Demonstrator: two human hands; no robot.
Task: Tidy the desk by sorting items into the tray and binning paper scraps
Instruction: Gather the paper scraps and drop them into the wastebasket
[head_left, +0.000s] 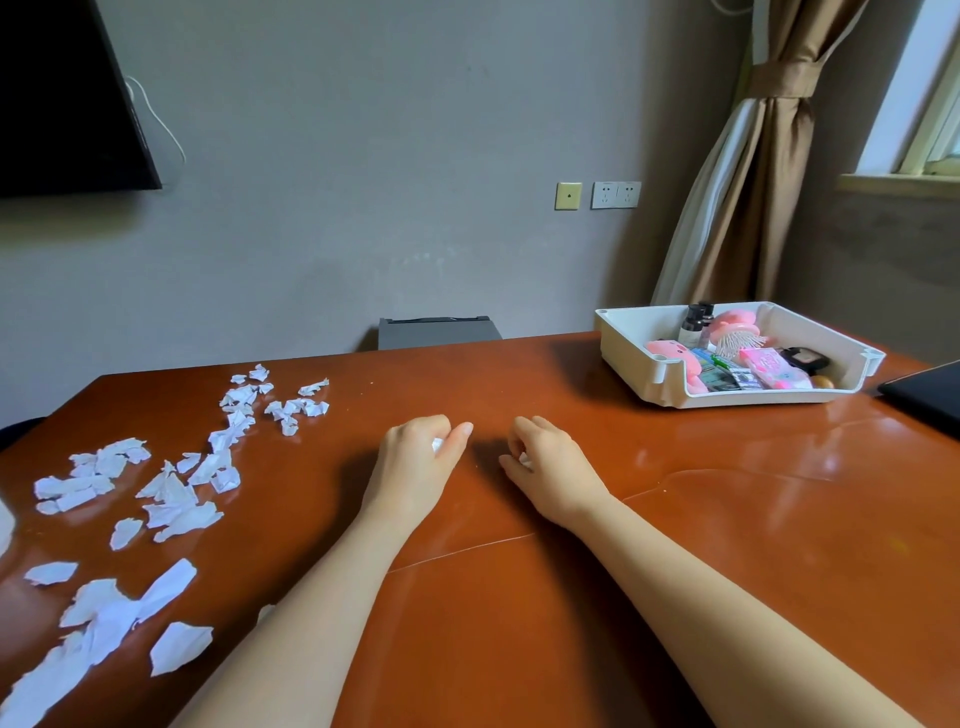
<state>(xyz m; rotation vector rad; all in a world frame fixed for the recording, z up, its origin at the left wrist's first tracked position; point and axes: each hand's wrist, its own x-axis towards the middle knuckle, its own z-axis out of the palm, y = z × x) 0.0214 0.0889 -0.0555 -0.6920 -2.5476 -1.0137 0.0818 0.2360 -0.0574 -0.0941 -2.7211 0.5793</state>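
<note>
Left hand (421, 460) pinches a paper bit (437, 445), right hand (548, 467) curls round a second bit (524, 458), both left of the tray (631, 358). Loose scraps (171, 488) lie further left on desk (675, 519).

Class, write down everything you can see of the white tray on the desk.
The white tray looks like moulded plastic: rectangular, with raised walls, round corner posts and a lowered cut-out lip on the near side. It sits flat on the brown desk at the far right, slightly askew. Inside lie two dark bottles, a pink hairbrush, a pink plush toy, a pink packet and other small items. The left hand and right hand are well clear of it.
</note>
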